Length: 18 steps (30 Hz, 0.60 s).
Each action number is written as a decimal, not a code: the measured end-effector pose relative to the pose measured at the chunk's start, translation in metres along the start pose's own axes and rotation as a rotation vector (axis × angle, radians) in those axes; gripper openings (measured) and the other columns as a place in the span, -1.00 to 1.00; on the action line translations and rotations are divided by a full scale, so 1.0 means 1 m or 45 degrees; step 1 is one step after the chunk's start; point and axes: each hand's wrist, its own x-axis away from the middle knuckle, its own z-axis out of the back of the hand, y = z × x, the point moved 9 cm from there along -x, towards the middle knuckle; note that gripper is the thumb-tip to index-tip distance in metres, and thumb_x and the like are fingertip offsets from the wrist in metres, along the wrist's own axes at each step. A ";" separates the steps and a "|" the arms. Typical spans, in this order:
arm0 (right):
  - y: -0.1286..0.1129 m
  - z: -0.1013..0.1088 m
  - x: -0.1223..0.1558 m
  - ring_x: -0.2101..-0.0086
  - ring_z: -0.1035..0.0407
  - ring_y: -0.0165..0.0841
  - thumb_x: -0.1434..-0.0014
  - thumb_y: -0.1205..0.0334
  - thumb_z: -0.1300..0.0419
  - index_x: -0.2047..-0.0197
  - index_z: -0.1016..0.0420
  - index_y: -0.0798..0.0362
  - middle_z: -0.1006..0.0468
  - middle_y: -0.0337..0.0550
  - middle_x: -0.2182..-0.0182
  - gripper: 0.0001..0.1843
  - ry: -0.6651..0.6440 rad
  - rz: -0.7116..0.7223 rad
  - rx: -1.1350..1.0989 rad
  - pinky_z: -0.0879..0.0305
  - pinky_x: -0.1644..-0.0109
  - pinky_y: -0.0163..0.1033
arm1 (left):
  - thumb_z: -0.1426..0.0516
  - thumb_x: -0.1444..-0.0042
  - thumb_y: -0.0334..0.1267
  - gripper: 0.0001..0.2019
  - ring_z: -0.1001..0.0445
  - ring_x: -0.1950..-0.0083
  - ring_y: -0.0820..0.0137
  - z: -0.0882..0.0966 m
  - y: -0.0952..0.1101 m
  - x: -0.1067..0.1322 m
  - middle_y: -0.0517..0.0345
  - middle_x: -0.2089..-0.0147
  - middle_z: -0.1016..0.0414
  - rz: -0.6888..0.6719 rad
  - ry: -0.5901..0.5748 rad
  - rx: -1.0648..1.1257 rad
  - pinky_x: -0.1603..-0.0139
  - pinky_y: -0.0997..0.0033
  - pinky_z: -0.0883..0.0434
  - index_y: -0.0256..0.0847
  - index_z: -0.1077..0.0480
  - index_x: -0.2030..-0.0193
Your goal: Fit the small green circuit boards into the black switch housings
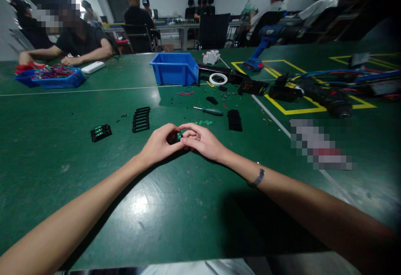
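Both hands meet over the near middle of the table. Between their fingertips is a small green circuit board (pixel 179 135), with something dark around it that I cannot make out fully. My left hand (pixel 160 142) is closed on it by thumb and forefinger. My right hand (pixel 203 141) pinches at its right side with bent fingers. Just beyond lie several small green boards (pixel 204 123). A row of black plastic frames (pixel 141 119) is left of the hands, and black frames with green boards (pixel 101 133) lie farther left. Stacked black pieces (pixel 234 120) are to the right.
A screwdriver (pixel 213 111) lies beyond the hands. Behind it stand a blue bin (pixel 175 69), a white tape ring (pixel 218 79) and scattered screws. Cordless drills (pixel 263 45) and cables occupy the right. A co-worker (pixel 81 36) sits at far left by a blue tray of wires (pixel 59 80).
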 end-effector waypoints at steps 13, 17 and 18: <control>0.014 0.020 -0.001 0.52 -0.40 -0.44 -0.25 0.12 -0.26 0.09 -0.46 0.09 -0.47 -0.24 0.41 -0.75 0.335 0.043 0.099 -0.39 0.48 -0.30 | -0.22 -0.26 0.01 -0.69 -0.42 0.26 0.32 -0.008 -0.003 0.001 0.12 0.26 -0.39 0.010 -0.091 -0.178 0.26 0.36 -0.34 -0.22 -0.49 0.08; 0.013 0.021 -0.001 0.47 -0.41 -0.42 -0.24 0.14 -0.26 0.08 -0.47 0.08 -0.47 -0.23 0.39 -0.76 0.349 0.052 0.081 -0.39 0.45 -0.30 | -0.21 -0.28 -0.05 -0.72 -0.44 0.23 0.31 -0.011 -0.002 0.002 0.10 0.23 -0.37 0.012 -0.112 -0.219 0.23 0.35 -0.38 -0.21 -0.51 0.04; 0.012 0.021 -0.001 0.45 -0.43 -0.41 -0.23 0.15 -0.27 0.08 -0.47 0.08 -0.48 -0.22 0.38 -0.77 0.354 0.058 0.081 -0.40 0.42 -0.28 | -0.22 -0.27 -0.04 -0.71 -0.45 0.22 0.30 -0.011 -0.002 0.002 0.09 0.22 -0.37 0.011 -0.111 -0.217 0.22 0.34 -0.39 -0.20 -0.50 0.03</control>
